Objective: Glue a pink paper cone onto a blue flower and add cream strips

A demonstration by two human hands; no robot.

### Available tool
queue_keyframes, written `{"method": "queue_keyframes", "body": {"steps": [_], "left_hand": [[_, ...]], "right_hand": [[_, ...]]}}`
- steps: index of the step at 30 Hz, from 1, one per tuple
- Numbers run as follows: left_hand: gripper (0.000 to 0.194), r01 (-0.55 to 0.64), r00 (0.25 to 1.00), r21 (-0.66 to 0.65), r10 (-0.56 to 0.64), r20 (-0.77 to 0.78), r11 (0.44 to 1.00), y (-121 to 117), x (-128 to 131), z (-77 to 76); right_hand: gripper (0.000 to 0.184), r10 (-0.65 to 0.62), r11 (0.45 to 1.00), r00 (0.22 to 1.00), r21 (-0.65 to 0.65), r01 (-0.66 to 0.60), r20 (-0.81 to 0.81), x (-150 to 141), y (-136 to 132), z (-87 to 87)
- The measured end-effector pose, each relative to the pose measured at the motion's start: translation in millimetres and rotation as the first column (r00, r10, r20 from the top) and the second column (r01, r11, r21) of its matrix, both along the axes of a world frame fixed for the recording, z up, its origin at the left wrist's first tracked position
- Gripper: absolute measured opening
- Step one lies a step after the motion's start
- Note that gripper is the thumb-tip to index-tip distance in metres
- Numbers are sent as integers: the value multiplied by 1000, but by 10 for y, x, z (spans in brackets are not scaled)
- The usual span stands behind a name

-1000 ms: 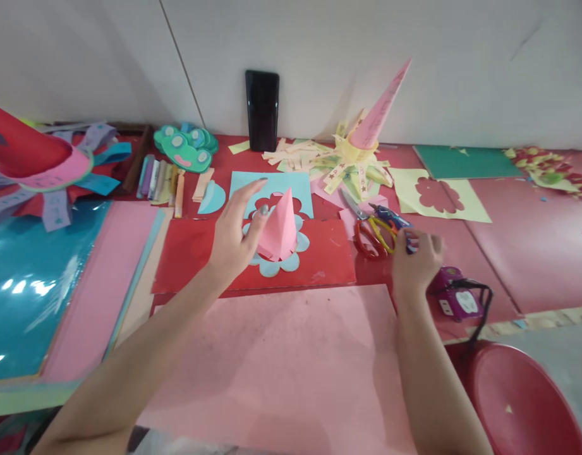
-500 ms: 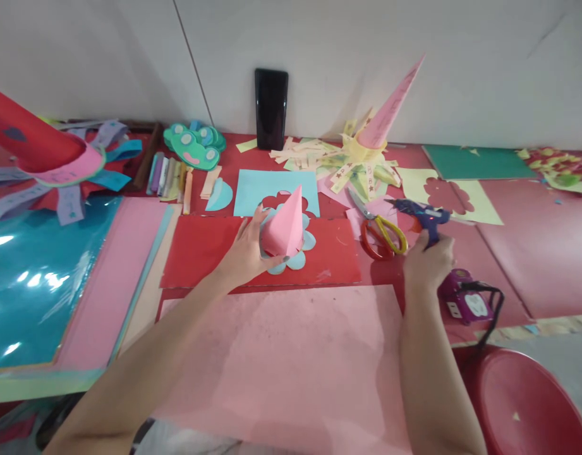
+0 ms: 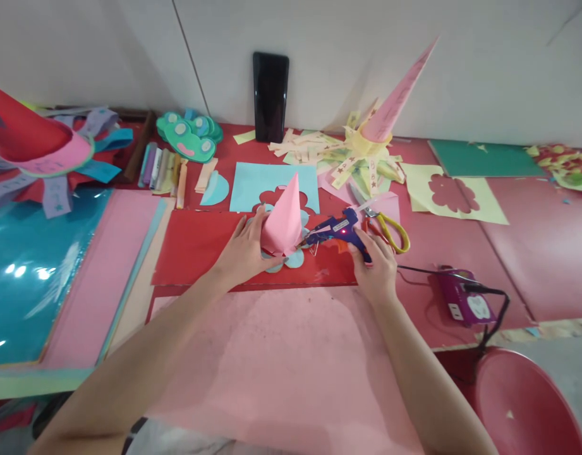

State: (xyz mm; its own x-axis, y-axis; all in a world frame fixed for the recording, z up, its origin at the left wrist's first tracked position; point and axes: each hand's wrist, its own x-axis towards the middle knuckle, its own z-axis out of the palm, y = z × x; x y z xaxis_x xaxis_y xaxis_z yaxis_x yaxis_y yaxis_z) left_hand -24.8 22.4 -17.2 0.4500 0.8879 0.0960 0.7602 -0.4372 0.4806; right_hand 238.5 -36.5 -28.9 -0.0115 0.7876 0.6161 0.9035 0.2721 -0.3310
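Note:
My left hand (image 3: 246, 248) grips the base of a pink paper cone (image 3: 284, 221) from the left, fingers behind it and thumb in front. The cone stands point up on a light blue paper flower (image 3: 294, 259), whose petals show around the base. Under both lies a red board (image 3: 196, 246). My right hand (image 3: 376, 262) is wrapped around the handle of a blue glue gun (image 3: 335, 227), its red light lit. The gun's nozzle meets the cone's lower right edge, by the flower; whether glue is coming out cannot be seen.
Scissors (image 3: 395, 232) lie right behind the glue gun. A black cord runs to a purple power box (image 3: 466, 297). Pink sheet (image 3: 281, 360) covers the front. A phone (image 3: 270, 98) leans on the wall; finished cone crafts stand left (image 3: 39, 139) and back right (image 3: 397, 101).
My right hand has picked up the glue gun from beside the scissors and brought it left to the cone. My left hand has closed from hovering beside the cone onto its base.

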Motion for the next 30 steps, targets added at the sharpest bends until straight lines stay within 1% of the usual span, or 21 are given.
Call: {"method": "queue_keyframes", "body": {"steps": [6, 9, 14, 20, 25, 30], "left_hand": [[106, 1, 1000, 28, 0, -25, 1000, -3, 7, -6], [107, 3, 999, 32, -1, -43, 999, 3, 6, -21], [107, 5, 999, 30, -4, -51, 1000, 6, 2, -33], [107, 0, 999, 14, 1, -41, 1000, -3, 8, -13], [110, 1, 999, 18, -1, -35, 1000, 4, 7, -30], [110, 8, 999, 43, -6, -46, 999, 7, 8, -39]], "right_hand": [[31, -40, 997, 999, 68, 38, 15, 47, 2, 7], [32, -39, 995, 999, 90, 37, 14, 43, -6, 22], [33, -15, 995, 1000, 95, 12, 24, 2, -19, 60], [32, -48, 996, 998, 71, 46, 26, -1, -28, 57], [31, -80, 996, 996, 28, 79, 46, -6, -29, 56], [32, -94, 995, 992, 52, 90, 81, -10, -30, 60]]}}
